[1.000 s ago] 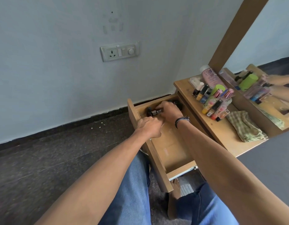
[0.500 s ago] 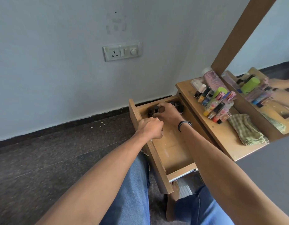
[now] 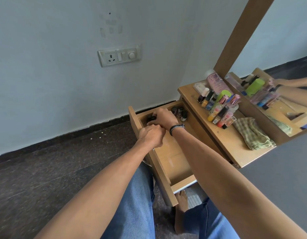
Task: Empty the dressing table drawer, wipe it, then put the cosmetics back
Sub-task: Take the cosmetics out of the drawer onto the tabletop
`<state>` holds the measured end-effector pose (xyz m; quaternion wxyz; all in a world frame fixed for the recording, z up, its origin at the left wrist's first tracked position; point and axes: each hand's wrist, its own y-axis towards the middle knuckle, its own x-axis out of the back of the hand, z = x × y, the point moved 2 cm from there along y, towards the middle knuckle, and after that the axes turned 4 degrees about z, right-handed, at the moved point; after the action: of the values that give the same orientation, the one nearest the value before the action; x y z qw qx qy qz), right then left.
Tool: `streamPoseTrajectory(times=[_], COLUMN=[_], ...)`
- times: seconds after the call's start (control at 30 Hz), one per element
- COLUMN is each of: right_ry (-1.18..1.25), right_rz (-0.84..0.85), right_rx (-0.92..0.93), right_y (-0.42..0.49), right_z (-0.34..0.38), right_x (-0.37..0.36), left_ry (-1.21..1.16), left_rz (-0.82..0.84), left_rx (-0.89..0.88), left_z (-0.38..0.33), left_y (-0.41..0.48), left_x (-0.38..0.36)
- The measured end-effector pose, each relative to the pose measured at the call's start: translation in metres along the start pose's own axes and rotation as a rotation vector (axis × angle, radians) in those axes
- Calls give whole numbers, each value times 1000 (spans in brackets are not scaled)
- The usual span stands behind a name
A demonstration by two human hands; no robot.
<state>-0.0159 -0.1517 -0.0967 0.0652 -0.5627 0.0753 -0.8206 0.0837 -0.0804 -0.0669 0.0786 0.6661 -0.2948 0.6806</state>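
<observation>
Reaches into the open drawer (image 3: 173,163) with both hands, working at its far end. Pinches a dark bottle (image 3: 151,118) in the far left corner with the right hand (image 3: 164,118), fingers curled down over its top, probably to seat it hard against the wall so a row can pack outward from the corner. Has a few small nail-polish bottles (image 3: 179,112) standing upright just right of that hand, along the far wall. Holds the left hand (image 3: 151,137) clenched just near of the right one, above the drawer's left wall. Cannot tell whether those fingers enclose anything, though a fist parked so close suggests the next bottle ready to pass. Shows the rest of the drawer floor bare, with pale smears. Reads as restocking rather than emptying, but cannot be sure from this view alone.

Has the other cosmetics (image 3: 220,109) bunched on the dressing table top (image 3: 226,144) to the right, within easy reach of the right arm. Has a checked cloth (image 3: 252,135) crumpled near of them, out of the way, below the mirror (image 3: 287,49).
</observation>
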Motion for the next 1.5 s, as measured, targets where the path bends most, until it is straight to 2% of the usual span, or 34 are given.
streamPoseTrajectory(times=[0.27, 0.6, 0.8, 0.97, 1.07, 1.27, 1.4, 1.5], right_ry=[-113, 58, 288, 259, 256, 233, 217, 202], right_rz=[40, 36, -194, -396, -478, -638, -628, -600], right_rx=[112, 134, 18, -40, -124, -398, -408, -413], right_y=[1, -5, -48, -125, -175, -230, -235, -230], right_z=[12, 6, -4, -26, -52, -115, -124, -129], right_x=[3, 7, 53, 85, 98, 124, 128, 119], left_ry=[-13, -3, -37, -65, -148, -572, -697, -737], left_rz=[4, -43, -47, -36, -77, -246, -367, -381], left_rx=[21, -1, -8, -18, -42, 25, 72, 49], left_z=[-1, 2, 7, 9, 9, 5, -7, -22], left_y=[-1, 5, 12, 20, 21, 25, 39, 55], left_x=[0, -6, -12, -16, -15, 18, 65, 95])
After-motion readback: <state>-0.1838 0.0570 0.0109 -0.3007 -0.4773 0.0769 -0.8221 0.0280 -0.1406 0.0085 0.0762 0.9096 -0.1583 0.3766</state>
